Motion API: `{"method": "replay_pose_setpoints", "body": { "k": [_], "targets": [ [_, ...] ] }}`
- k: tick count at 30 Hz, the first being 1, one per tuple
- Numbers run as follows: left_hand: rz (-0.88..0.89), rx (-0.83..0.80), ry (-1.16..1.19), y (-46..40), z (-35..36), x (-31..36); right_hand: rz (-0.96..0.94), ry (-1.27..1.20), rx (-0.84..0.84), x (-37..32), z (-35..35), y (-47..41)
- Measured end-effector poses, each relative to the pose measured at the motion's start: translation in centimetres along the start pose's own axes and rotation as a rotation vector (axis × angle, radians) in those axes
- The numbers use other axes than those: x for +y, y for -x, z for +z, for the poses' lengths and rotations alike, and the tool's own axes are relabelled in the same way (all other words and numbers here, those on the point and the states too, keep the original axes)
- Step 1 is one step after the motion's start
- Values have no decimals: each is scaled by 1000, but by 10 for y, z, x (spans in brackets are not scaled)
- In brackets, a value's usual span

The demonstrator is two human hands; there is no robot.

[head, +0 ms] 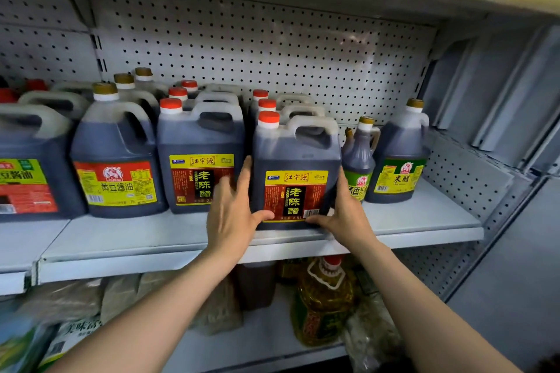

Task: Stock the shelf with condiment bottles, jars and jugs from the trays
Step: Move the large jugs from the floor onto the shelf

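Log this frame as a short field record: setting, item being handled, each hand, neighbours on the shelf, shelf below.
setting: store shelf with pegboard back
item handled: dark vinegar jug, red cap, upright at the shelf front
left hand: fingers straight along the jug's left side, thumb on its front
right hand: pressed to the jug's right side, thumb at the label's lower edge
neighbours: matching jug on the left, small bottle on the right
shelf below: yellow oil bottle, bags
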State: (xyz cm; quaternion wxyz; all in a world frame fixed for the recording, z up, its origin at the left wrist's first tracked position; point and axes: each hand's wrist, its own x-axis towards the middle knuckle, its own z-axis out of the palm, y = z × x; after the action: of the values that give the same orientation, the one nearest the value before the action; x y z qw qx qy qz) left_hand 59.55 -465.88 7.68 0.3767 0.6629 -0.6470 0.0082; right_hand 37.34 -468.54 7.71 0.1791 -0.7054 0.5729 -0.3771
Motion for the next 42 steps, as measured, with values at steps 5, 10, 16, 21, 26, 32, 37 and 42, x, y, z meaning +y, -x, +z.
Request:
{"method": "replay_pose_setpoints", "body": {
  "k": [5,10,16,21,26,32,37,42],
  "targets": [
    [473,208,-205,-18,-19,11,-353,344,251,-25,-12,0],
    [628,62,-486,-47,-38,27,-493,665,185,-49,-28,-15],
    [672,33,-592,-58,-41,35,-487,710,142,-54,-34,-26],
    [704,73,-539,-63,-46,42,-496,738,106,-57,-42,-34],
    [660,97,-404,-68,-46,34,-454,708,89,-64,-52,-43],
    [611,91,-358,-69,-49,35,-438,688,105,-67,-49,-42],
    [516,52,-326,-70,-48,38,-427,674,113,-66,-47,-44],
    [544,36,-423,-69,-51,41,-426,699,143,-66,-43,-41]
  ]
}}
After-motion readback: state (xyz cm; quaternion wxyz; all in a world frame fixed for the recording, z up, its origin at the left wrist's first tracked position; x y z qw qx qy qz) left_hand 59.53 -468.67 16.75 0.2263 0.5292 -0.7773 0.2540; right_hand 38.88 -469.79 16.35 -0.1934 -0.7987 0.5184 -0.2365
